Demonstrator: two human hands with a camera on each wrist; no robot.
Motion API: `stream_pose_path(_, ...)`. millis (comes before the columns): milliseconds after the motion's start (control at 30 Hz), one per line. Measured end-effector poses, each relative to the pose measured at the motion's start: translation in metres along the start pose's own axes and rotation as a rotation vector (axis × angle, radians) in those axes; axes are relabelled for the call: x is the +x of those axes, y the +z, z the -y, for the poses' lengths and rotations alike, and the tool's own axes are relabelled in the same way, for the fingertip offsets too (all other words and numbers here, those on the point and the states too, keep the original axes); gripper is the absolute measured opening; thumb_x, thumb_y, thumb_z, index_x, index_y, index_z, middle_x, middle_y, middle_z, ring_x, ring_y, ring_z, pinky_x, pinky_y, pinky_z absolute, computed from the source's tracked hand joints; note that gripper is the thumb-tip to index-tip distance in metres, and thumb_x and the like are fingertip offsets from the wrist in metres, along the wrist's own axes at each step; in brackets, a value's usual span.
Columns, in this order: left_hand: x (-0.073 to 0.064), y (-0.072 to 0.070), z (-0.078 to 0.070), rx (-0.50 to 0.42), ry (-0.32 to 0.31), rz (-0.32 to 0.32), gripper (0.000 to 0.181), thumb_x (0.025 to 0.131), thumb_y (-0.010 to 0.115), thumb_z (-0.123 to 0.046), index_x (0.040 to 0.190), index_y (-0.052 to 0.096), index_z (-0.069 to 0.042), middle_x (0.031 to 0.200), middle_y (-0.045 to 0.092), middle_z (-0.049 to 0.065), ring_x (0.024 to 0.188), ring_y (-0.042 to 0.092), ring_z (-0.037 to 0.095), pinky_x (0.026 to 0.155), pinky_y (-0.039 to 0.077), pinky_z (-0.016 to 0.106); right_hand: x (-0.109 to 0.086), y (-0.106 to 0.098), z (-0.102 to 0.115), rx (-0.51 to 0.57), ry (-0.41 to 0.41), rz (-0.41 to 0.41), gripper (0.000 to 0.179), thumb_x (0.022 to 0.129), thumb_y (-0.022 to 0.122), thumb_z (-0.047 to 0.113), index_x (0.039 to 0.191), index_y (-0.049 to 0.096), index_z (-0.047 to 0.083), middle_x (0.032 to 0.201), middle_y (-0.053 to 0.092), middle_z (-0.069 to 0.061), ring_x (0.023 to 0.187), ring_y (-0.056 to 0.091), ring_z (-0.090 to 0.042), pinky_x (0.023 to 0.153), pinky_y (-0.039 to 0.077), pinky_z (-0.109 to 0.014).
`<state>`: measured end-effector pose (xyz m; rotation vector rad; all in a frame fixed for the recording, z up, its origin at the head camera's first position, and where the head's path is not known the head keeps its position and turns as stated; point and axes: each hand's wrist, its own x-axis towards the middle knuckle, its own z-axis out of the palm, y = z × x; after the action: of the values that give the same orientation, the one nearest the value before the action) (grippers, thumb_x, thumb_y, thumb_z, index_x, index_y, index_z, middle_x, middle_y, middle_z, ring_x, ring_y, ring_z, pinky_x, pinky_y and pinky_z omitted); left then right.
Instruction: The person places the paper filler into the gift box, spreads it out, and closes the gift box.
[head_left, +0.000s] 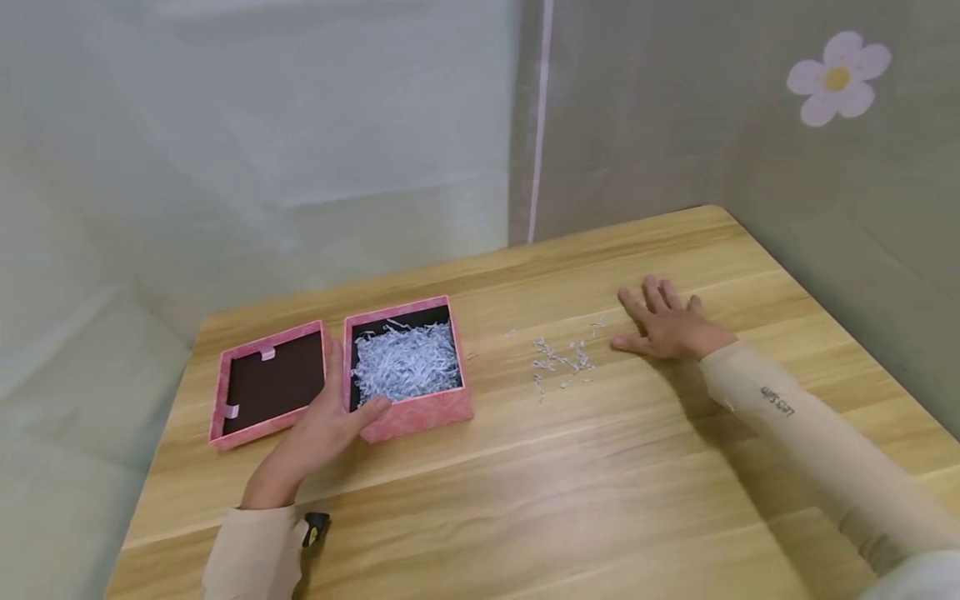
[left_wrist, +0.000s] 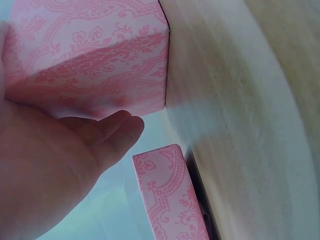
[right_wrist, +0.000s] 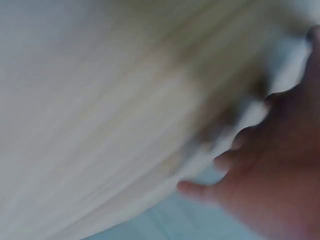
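A pink patterned box [head_left: 420,417] stands uncovered, filled with pale shredded paper [head_left: 405,360]. At its front left corner is my left hand [head_left: 326,421], the thumb along the front rim and the fingers straight along the left side. In the left wrist view, extended fingers [left_wrist: 117,132] lie beside the box wall [left_wrist: 95,60]. Farther right, my right hand [head_left: 667,327] rests spread on the tabletop, its thumb toward loose paper shreds [head_left: 558,358]. The right wrist view is blurred and shows the same hand [right_wrist: 270,165] with fingers apart.
Left of the box lies a pink lid [head_left: 273,387], dark inside with small ribbon tabs. A black object [head_left: 315,527] shows at the left cuff. The wooden table [head_left: 525,492] has a rounded back corner, with hanging fabric [head_left: 337,125] behind it.
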<state>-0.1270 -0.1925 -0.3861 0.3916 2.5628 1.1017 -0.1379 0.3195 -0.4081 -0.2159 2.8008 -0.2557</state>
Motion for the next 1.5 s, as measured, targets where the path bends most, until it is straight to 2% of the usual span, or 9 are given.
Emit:
stream_pose_path(133, 0.001, -0.001, -0.002, 0.005, 0.0, 0.007, 0.117, 0.094, 0.066, -0.054, 0.152, -0.033, -0.03, 0.164, -0.026, 0.006, 0.149, 0.0, 0.049, 0.108, 0.015, 0.073, 0.007, 0.007, -0.01, -0.089, -0.144, -0.032, 0.087, 0.1, 0.038, 0.069, 0.164, 0.009, 0.019, 0.161, -0.003, -0.035, 0.146, -0.002, -0.055, 0.103, 0.006, -0.082)
stream_pose_path(300, 0.002, -0.002, -0.003, 0.004, 0.072, -0.015, 0.114, 0.094, 0.068, -0.049, 0.153, -0.029, -0.039, 0.165, -0.025, 0.0, 0.15, -0.003, 0.045, 0.108, 0.013, 0.075, 0.007, 0.02, 0.025, -0.153, -0.337, -0.06, 0.081, 0.099, 0.04, 0.068, 0.164, 0.015, 0.026, 0.164, -0.001, -0.029, 0.149, 0.001, -0.049, 0.105, 0.012, -0.08)
stream_pose_path(500, 0.005, -0.003, -0.006, 0.066, 0.133, -0.01, 0.108, 0.095, 0.067, -0.05, 0.159, -0.018, -0.035, 0.168, -0.013, 0.001, 0.151, 0.001, 0.041, 0.11, 0.013, 0.073, 0.005, 0.002, 0.064, -0.073, -0.317, -0.084, 0.081, 0.102, 0.039, 0.064, 0.165, 0.012, 0.02, 0.164, -0.008, -0.026, 0.15, -0.005, -0.046, 0.107, 0.006, -0.078)
stream_pose_path(633, 0.004, -0.006, -0.009, 0.115, 0.126, -0.005, 0.11, 0.094, 0.067, -0.054, 0.16, -0.018, -0.03, 0.168, -0.011, 0.005, 0.151, 0.003, 0.043, 0.111, 0.014, 0.071, 0.012, 0.001, 0.117, -0.004, -0.369, -0.093, 0.077, 0.106, 0.039, 0.055, 0.164, 0.009, 0.013, 0.166, -0.008, -0.018, 0.151, -0.007, -0.041, 0.111, 0.003, -0.074)
stream_pose_path(767, 0.002, -0.008, -0.006, 0.128, 0.115, -0.01, 0.111, 0.094, 0.066, -0.054, 0.159, -0.021, -0.031, 0.168, -0.012, 0.006, 0.151, 0.003, 0.043, 0.11, 0.014, 0.072, 0.028, 0.014, 0.164, -0.07, -0.448, -0.039, 0.072, 0.108, 0.037, 0.048, 0.163, 0.012, 0.008, 0.167, 0.0, -0.015, 0.152, -0.001, -0.038, 0.112, 0.006, -0.072)
stream_pose_path(867, 0.002, -0.006, -0.004, 0.125, 0.119, -0.015, 0.111, 0.094, 0.067, -0.053, 0.158, -0.022, -0.032, 0.167, -0.013, 0.004, 0.151, 0.003, 0.042, 0.111, 0.014, 0.071, 0.039, 0.023, 0.179, -0.137, -0.445, 0.009, 0.069, 0.108, 0.036, 0.047, 0.163, 0.016, 0.008, 0.168, 0.006, -0.013, 0.152, 0.003, -0.037, 0.112, 0.008, -0.072)
stream_pose_path(1067, 0.001, -0.005, -0.002, 0.136, 0.123, -0.023, 0.112, 0.093, 0.067, -0.055, 0.158, -0.022, -0.034, 0.168, -0.012, 0.004, 0.151, 0.005, 0.043, 0.11, 0.015, 0.072, 0.038, 0.026, 0.162, -0.174, -0.367, 0.077, 0.074, 0.106, 0.036, 0.055, 0.163, 0.017, 0.011, 0.168, 0.008, -0.01, 0.152, 0.007, -0.036, 0.112, 0.011, -0.072)
stream_pose_path(1333, 0.007, -0.006, -0.005, 0.129, 0.196, -0.037, 0.112, 0.095, 0.068, -0.048, 0.155, -0.026, -0.038, 0.165, -0.023, -0.006, 0.151, 0.005, 0.04, 0.112, 0.018, 0.068, -0.012, 0.022, 0.13, -0.074, -0.337, 0.142, 0.093, 0.1, 0.042, 0.065, 0.161, 0.013, 0.0, 0.166, 0.006, -0.019, 0.151, 0.006, -0.042, 0.11, 0.014, -0.073)
stream_pose_path(1500, 0.006, -0.003, -0.001, 0.124, 0.164, -0.034, 0.112, 0.094, 0.068, -0.049, 0.153, -0.027, -0.042, 0.163, -0.026, -0.008, 0.151, 0.005, 0.042, 0.109, 0.019, 0.071, -0.032, 0.021, 0.131, -0.05, -0.342, 0.175, 0.091, 0.101, 0.044, 0.062, 0.16, 0.017, -0.003, 0.165, 0.006, -0.024, 0.149, 0.009, -0.045, 0.108, 0.014, -0.076)
